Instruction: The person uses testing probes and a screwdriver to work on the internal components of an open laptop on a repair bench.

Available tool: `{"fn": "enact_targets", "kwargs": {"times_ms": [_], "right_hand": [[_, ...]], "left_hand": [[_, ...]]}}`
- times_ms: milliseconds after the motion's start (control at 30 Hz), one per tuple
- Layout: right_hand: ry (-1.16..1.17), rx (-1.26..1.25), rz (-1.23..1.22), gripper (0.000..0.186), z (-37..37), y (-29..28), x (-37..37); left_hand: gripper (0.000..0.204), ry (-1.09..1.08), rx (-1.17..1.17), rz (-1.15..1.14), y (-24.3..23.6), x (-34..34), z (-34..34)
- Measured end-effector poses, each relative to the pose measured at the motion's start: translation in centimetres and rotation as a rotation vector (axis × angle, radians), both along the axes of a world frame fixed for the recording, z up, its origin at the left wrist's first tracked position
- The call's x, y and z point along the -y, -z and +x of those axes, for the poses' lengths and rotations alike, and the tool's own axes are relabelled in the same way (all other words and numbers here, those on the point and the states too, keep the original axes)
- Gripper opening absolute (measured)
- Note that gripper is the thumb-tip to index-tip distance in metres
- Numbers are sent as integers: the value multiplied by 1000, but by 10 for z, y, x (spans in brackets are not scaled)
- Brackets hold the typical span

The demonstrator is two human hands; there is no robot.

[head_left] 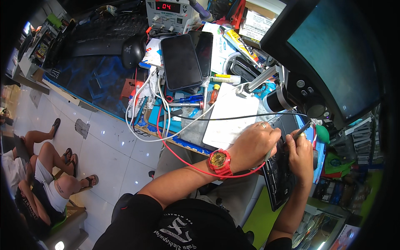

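My left hand, with a red watch on its wrist, is closed around a slim greyish probe; a red wire runs to it. My right hand pinches a dark pen-shaped probe, and a black wire leads toward its upper end. Both hands are over a black device that looks like an opened laptop base, tilted along the bench edge. The probe tips are hidden by my fingers. Beside my left hand lies a white pad.
A monitor and a microscope head overhang the bench at right. Two dark phones, a power supply, screwdrivers and a looped white cable crowd the back. People sit at left.
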State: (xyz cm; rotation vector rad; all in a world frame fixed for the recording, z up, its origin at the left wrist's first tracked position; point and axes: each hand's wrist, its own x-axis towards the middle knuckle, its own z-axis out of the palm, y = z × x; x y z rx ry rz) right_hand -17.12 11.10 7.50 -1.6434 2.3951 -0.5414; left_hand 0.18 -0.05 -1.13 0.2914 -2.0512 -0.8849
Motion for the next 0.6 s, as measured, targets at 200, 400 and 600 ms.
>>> {"fn": "enact_targets", "kwargs": {"times_ms": [200,400,600], "right_hand": [[-8,-2,-3,23,3,0,1],[-5,14,-12,23,5,-4,-1],[-43,-84,9,28,1,-1,2]], "left_hand": [[19,-1,4,19,3,-1,2],[17,15,-3,19,1,-1,-1],[12,30,70,62,-2,4,-1]]}}
